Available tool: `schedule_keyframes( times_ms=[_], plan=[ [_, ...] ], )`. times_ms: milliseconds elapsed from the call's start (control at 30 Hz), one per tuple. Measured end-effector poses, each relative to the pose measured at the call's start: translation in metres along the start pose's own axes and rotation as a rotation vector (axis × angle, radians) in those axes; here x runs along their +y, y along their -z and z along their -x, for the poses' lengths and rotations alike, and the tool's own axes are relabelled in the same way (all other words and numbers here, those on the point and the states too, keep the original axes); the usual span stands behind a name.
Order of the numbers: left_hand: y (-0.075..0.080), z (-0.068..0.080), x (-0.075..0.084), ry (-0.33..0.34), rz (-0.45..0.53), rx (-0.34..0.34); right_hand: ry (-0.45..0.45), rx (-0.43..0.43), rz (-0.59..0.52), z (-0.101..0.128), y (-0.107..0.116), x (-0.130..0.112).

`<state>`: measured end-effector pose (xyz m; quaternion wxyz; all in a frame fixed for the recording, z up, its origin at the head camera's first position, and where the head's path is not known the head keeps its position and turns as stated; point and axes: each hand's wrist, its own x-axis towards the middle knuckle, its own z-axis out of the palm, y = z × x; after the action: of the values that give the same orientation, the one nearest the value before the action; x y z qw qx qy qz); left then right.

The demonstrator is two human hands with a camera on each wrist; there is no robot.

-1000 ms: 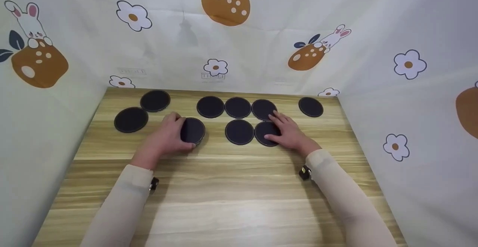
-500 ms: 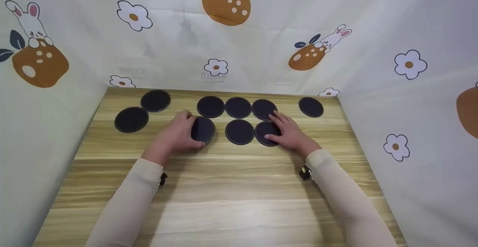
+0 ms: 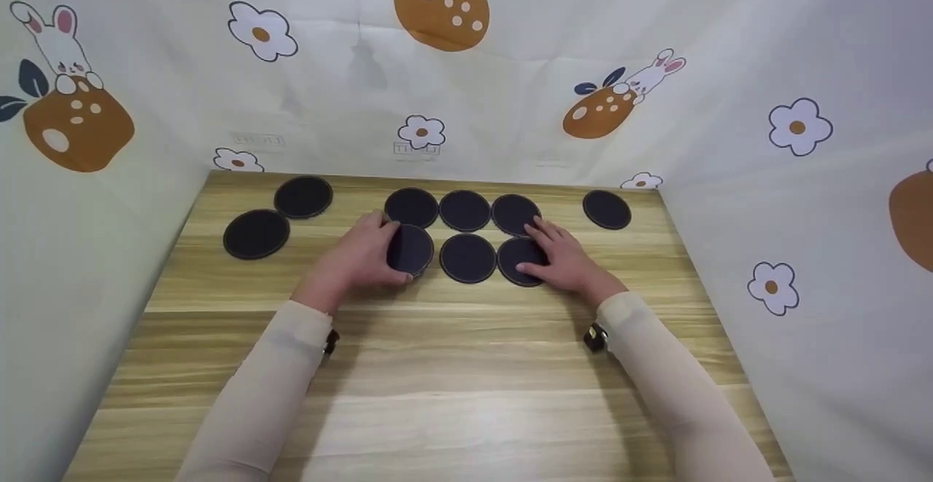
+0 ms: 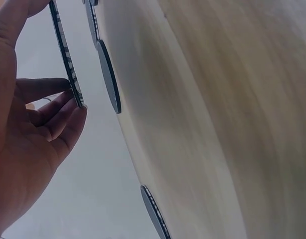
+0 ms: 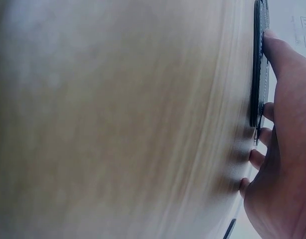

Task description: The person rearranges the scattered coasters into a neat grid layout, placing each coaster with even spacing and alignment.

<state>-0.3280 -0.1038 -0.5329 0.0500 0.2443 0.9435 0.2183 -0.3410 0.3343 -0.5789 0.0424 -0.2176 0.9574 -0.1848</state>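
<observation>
My left hand (image 3: 363, 252) holds a black round coaster (image 3: 412, 250) by its edge, thumb at the near side and fingers at the far side. In the left wrist view this coaster (image 4: 67, 55) is raised off the table. In the head view it overlaps the front of a back-row coaster (image 3: 410, 205). My right hand (image 3: 565, 257) rests with spread fingers on a front-row coaster (image 3: 516, 254), fingertips reaching the coaster behind (image 3: 514, 212). Between the hands lies another front coaster (image 3: 467, 257), with the middle back-row coaster (image 3: 465, 210) behind it.
Two coasters lie at the far left, one nearer (image 3: 256, 234) and one farther (image 3: 303, 197). A single coaster (image 3: 606, 209) lies at the far right. Patterned cloth walls (image 3: 503, 117) enclose the wooden table (image 3: 452, 365) at the back and sides.
My left hand has moved right with its coaster, up close to the coaster in the front row's middle. My right hand has stayed in place.
</observation>
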Motion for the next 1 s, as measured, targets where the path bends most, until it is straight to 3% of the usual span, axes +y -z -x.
schedule_keyframes(
  times_ms=[533, 1000],
  plan=[
    [0.0013, -0.0048, 0.0099, 0.004, 0.024, 0.023, -0.005, -0.009, -0.003, -0.0003, -0.0001, -0.0009],
    [-0.0074, -0.0097, 0.0096, 0.024, -0.002, 0.012, -0.002, 0.000, 0.003, -0.0005, -0.0006, -0.0016]
  ],
)
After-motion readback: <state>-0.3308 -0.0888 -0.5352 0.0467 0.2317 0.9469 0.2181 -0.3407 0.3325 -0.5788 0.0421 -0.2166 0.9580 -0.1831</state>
